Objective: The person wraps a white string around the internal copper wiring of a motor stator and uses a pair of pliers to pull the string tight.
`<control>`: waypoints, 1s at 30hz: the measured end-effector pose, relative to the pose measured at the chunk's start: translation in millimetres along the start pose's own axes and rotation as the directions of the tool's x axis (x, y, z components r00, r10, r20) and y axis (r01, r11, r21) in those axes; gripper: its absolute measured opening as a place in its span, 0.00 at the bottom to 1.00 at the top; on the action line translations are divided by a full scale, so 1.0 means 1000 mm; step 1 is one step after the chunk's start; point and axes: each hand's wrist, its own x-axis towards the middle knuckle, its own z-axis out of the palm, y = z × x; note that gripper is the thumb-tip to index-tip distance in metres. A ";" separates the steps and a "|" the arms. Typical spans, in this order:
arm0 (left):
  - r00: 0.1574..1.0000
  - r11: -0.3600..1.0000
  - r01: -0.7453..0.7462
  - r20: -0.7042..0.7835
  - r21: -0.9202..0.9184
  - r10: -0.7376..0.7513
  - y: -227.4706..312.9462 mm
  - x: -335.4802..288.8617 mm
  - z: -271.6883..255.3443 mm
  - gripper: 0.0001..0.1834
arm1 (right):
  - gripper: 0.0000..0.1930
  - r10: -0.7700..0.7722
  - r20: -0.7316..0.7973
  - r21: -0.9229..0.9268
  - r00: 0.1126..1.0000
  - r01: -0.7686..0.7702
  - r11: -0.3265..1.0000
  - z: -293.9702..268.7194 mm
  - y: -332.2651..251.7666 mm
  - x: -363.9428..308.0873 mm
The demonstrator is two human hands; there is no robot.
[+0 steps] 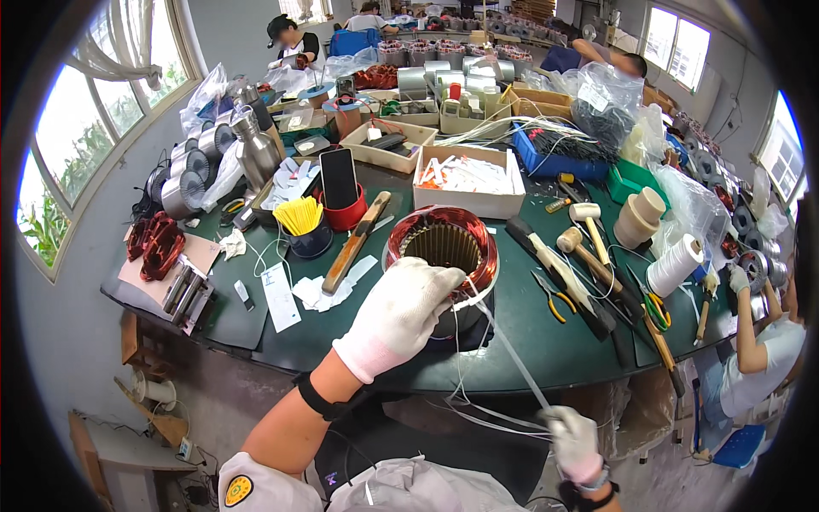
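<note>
A motor stator (pixel 392 247) with a ring of red-brown copper winding stands upright on the green table in front of me. My left hand (pixel 401 311), in a white glove, rests on its near rim, with fingers closed over the winding; the fingertips partly hide what they grip. From beside those fingers a flat white lacing tape (pixel 516 358) runs taut, down and right, past the table's front edge. My gloved right hand (pixel 573 439) is closed on the tape's lower part, low and apart from the stator. Thin white cord (pixel 461 367) hangs in loops below the stator.
Mallets (pixel 584 213), pliers (pixel 554 299) and scissors (pixel 657 311) lie to the right by a white thread cone (pixel 676 264). Left are a wooden stick (pixel 354 243), a phone (pixel 339 177) and a pot of yellow strips (pixel 299 219). A co-worker (pixel 759 358) sits far right.
</note>
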 end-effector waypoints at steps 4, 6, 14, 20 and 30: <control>0.999 0.997 -0.033 0.019 0.070 0.032 0.012 0.005 0.000 0.26 | 0.17 0.513 -0.179 -0.214 0.839 -0.542 0.812 -0.069 0.239 -0.144; 0.999 0.999 -0.037 0.002 -0.022 0.037 -0.001 0.008 -0.005 0.27 | 0.16 0.597 -0.374 -0.365 0.710 -0.705 0.609 -0.143 0.400 -0.340; 0.996 0.991 -0.021 0.084 0.135 0.010 0.014 0.010 -0.006 0.26 | 0.17 0.484 -0.244 -0.507 0.840 -0.536 0.675 -0.084 0.342 -0.214; 0.998 0.999 0.004 0.065 0.053 -0.007 0.003 0.006 -0.007 0.24 | 0.15 -0.365 -0.328 -0.248 0.872 0.293 0.923 0.013 -0.024 0.073; 1.000 0.998 -0.020 0.003 -0.057 0.021 -0.011 -0.004 -0.008 0.20 | 0.16 -0.590 -0.320 0.389 0.741 0.671 0.632 0.039 -0.148 0.176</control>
